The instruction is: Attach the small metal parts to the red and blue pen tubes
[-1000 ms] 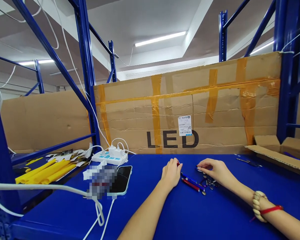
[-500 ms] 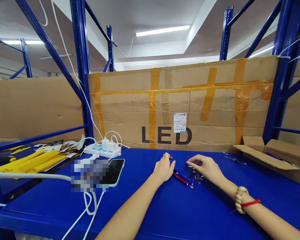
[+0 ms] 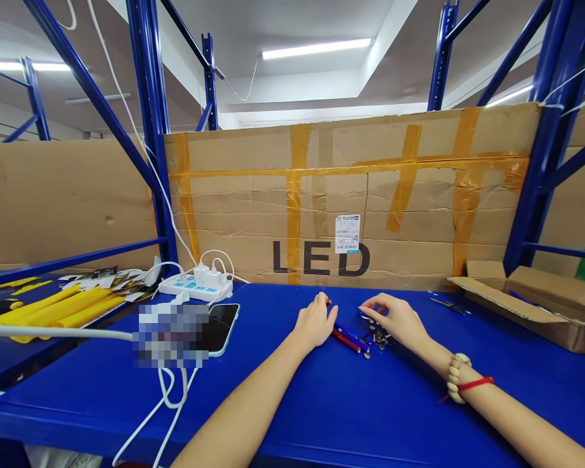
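Red pen [image 3: 346, 342] lay just beside left hand [image 3: 314, 323], slanting rightward, farther from right hand [image 3: 394, 317]; both curled, grips I couldn't tell.

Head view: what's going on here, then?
A person is busy with small things on a blue surface. The left hand has something red at its fingertips, mostly hidden. The right hand is bent over loose metal bits; whether its grip holds anything is unclear. A red pen and a blue pen lie between the hands.
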Demonstrator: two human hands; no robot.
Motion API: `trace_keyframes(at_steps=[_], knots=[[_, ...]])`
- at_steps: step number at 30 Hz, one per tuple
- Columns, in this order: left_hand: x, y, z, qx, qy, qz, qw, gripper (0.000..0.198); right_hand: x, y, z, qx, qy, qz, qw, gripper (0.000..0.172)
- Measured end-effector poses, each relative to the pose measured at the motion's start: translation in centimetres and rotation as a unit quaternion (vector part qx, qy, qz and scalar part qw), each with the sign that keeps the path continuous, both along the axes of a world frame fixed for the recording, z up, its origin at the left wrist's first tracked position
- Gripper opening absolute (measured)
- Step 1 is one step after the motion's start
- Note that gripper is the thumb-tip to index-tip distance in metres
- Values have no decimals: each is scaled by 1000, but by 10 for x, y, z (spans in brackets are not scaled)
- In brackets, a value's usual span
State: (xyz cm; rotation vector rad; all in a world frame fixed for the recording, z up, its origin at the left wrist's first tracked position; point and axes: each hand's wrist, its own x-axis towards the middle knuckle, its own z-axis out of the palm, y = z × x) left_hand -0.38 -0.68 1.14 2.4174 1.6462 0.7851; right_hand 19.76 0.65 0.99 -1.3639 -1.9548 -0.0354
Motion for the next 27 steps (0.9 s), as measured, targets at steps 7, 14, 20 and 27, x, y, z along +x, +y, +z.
trace_keyframes(at_steps=[7, 14, 20, 27], knots=[[0, 3, -3, 0, -4, -3, 1000, 28, 0, 0, 0, 5, 3, -11, 1000, 25], [-1, 2, -1, -16, -14, 15, 1000, 29, 0, -2, 1, -4, 18, -18, 1000, 26], [0, 1, 1, -18, -18, 8, 1000, 31, -1, -3, 2, -6, 15, -19, 1000, 26], [0, 2, 1, -11, -8, 4, 1000, 27, -1, -3, 2, -1, 17, -12, 1000, 26]])
